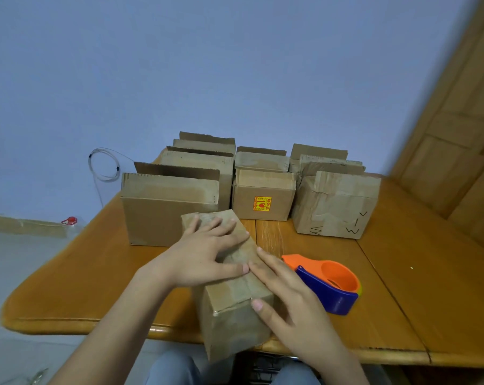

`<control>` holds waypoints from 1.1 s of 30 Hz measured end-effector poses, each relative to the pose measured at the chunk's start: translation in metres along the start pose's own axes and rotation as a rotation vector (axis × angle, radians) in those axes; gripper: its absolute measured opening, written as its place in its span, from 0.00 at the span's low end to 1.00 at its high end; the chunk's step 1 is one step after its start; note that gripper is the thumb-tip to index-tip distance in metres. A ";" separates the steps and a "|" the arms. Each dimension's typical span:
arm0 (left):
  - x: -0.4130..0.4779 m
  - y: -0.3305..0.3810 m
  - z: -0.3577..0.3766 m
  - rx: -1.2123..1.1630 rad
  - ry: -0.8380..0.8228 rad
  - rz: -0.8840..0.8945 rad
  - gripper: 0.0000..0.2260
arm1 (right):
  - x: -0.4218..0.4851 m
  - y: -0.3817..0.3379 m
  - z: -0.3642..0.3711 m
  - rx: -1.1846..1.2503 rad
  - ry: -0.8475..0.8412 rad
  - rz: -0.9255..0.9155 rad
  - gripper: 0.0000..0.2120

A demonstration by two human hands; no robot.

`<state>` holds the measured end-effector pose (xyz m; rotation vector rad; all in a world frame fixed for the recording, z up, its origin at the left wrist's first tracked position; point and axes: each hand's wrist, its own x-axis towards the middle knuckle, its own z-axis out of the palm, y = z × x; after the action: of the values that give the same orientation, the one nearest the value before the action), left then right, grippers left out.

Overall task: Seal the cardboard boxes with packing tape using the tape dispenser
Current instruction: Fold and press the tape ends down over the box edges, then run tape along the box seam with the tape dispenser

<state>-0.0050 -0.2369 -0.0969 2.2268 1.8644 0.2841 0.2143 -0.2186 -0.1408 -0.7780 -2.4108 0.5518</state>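
A long narrow cardboard box lies on the wooden table, its near end hanging over the front edge. My left hand lies flat on the box's top with its fingers spread. My right hand presses flat on the top's right side, thumb on the near end. The flaps under both hands are down. An orange and blue tape dispenser rests on the table just right of the box, touched by neither hand.
Several more cardboard boxes stand at the back of the table, most with flaps up: a large one at left, a small one with a yellow label in the middle, a crumpled one at right. A wooden door is at right.
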 end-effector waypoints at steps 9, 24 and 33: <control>0.027 -0.014 0.000 -0.132 0.008 0.258 0.29 | -0.002 -0.007 0.025 0.026 0.280 0.023 0.26; 0.036 0.004 -0.009 -0.006 -0.049 0.011 0.34 | 0.004 -0.007 0.023 0.009 0.305 0.031 0.26; 0.034 0.005 -0.005 0.141 -0.055 -0.035 0.39 | 0.010 0.035 -0.044 0.029 0.390 0.159 0.16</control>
<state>0.0046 -0.2043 -0.0902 2.2642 1.9475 0.0860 0.2484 -0.1764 -0.1214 -0.9716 -1.9916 0.4463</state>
